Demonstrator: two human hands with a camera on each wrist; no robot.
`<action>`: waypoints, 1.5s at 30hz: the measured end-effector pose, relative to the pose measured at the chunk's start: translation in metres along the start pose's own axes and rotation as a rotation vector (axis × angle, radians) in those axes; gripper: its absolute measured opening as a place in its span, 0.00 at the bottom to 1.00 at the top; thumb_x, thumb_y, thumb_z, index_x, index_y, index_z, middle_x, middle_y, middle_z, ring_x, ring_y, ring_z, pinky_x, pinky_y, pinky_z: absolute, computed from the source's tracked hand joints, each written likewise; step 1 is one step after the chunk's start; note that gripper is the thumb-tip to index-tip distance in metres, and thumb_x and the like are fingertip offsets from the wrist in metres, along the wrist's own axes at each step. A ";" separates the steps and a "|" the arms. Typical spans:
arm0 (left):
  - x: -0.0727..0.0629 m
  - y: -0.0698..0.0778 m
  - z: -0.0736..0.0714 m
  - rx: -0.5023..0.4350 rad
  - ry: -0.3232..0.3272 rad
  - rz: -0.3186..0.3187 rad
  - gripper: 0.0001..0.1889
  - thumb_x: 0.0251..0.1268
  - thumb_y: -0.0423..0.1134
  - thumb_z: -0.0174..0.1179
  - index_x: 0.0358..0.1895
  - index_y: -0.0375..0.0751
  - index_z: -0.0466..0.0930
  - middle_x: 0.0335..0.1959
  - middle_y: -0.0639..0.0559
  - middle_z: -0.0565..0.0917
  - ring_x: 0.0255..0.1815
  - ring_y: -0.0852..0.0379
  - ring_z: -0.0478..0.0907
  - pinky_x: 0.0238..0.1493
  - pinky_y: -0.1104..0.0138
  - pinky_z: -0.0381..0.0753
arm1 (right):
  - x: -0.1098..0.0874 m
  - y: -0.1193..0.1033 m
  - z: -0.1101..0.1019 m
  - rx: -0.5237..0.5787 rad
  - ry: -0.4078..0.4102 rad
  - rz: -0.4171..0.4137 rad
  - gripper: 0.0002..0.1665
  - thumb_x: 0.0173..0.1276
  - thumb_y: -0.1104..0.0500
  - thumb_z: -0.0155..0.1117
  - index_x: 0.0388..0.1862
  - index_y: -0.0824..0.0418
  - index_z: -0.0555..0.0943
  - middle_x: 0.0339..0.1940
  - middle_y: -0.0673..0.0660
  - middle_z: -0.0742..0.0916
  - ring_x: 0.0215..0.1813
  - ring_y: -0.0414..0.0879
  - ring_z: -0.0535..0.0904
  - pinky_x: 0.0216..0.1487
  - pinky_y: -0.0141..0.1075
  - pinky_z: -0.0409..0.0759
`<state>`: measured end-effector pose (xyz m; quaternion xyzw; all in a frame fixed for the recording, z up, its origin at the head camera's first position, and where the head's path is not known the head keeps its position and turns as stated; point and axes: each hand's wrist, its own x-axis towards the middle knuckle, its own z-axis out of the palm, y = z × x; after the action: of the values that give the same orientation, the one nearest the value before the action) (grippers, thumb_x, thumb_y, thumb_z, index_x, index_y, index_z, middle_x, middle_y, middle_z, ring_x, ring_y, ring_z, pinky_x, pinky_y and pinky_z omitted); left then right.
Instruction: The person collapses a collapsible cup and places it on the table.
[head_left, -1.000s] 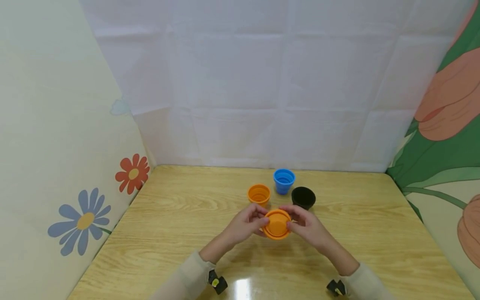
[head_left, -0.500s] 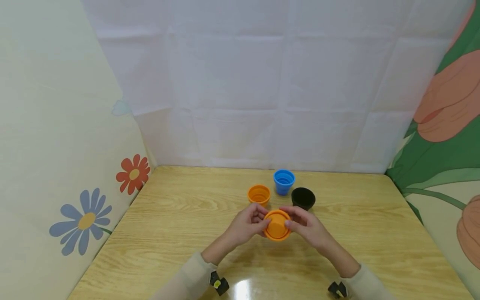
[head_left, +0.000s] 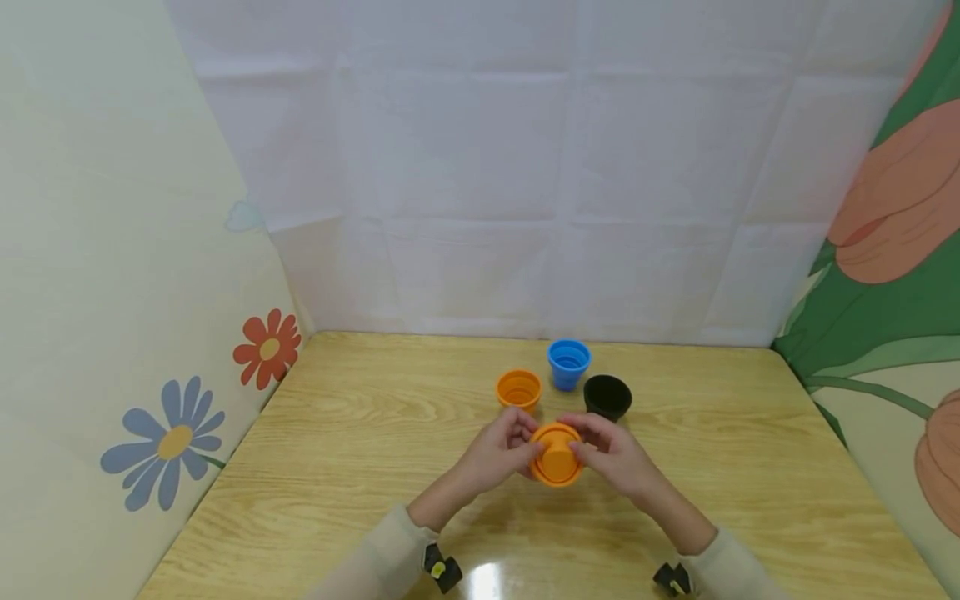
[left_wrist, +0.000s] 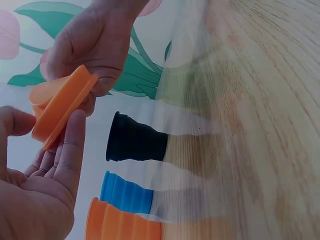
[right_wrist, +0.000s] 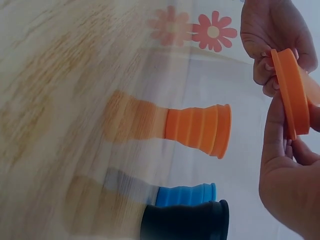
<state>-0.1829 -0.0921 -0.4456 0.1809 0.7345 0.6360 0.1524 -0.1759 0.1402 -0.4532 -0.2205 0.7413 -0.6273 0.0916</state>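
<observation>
Both hands hold one orange collapsible cup [head_left: 557,458] above the table, its base turned toward the head camera. The cup is mostly folded flat, with the base section poking out slantwise from the rim ring, as the left wrist view shows. My left hand [head_left: 492,451] pinches its left side, thumb on the base side and fingers behind the rim. On the opposite side, my right hand [head_left: 618,458] pinches it the same way. Just beyond the hands stand a second orange cup [head_left: 519,389], a blue cup [head_left: 568,363] and a black cup [head_left: 607,395], all upright and unfolded.
The wooden table [head_left: 360,417] is glossy and reflects the cups. A white cloth [head_left: 465,167] hangs behind its far edge. Flower-patterned panels rise at the left [head_left: 150,250] and right. A dark wrist camera [head_left: 442,568] sits at each cuff.
The base section of the held orange cup has been pushed out and now leans toward the near side. The cup has shifted slightly nearer to me; the standing cups stay put.
</observation>
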 end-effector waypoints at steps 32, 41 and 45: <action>0.017 -0.006 -0.002 0.135 0.008 0.014 0.13 0.74 0.39 0.62 0.53 0.34 0.76 0.35 0.48 0.81 0.31 0.57 0.80 0.32 0.64 0.88 | 0.009 0.004 0.000 0.036 0.029 0.139 0.22 0.77 0.59 0.60 0.61 0.73 0.73 0.43 0.61 0.83 0.41 0.48 0.83 0.40 0.37 0.88; 0.020 -0.008 -0.002 0.155 0.019 0.036 0.10 0.72 0.34 0.62 0.51 0.34 0.77 0.33 0.51 0.80 0.29 0.58 0.78 0.28 0.67 0.86 | 0.012 0.004 0.001 0.018 0.059 0.156 0.18 0.77 0.63 0.59 0.60 0.71 0.74 0.42 0.60 0.83 0.39 0.49 0.82 0.38 0.38 0.88; 0.020 -0.005 -0.001 0.132 0.023 0.022 0.11 0.73 0.35 0.61 0.53 0.33 0.76 0.35 0.49 0.81 0.30 0.58 0.79 0.30 0.66 0.87 | 0.013 0.005 0.000 0.028 0.071 0.173 0.18 0.77 0.62 0.59 0.61 0.70 0.75 0.42 0.60 0.84 0.40 0.49 0.82 0.39 0.39 0.88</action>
<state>-0.2012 -0.0848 -0.4507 0.1915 0.7746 0.5897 0.1248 -0.1888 0.1353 -0.4562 -0.1320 0.7514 -0.6349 0.1220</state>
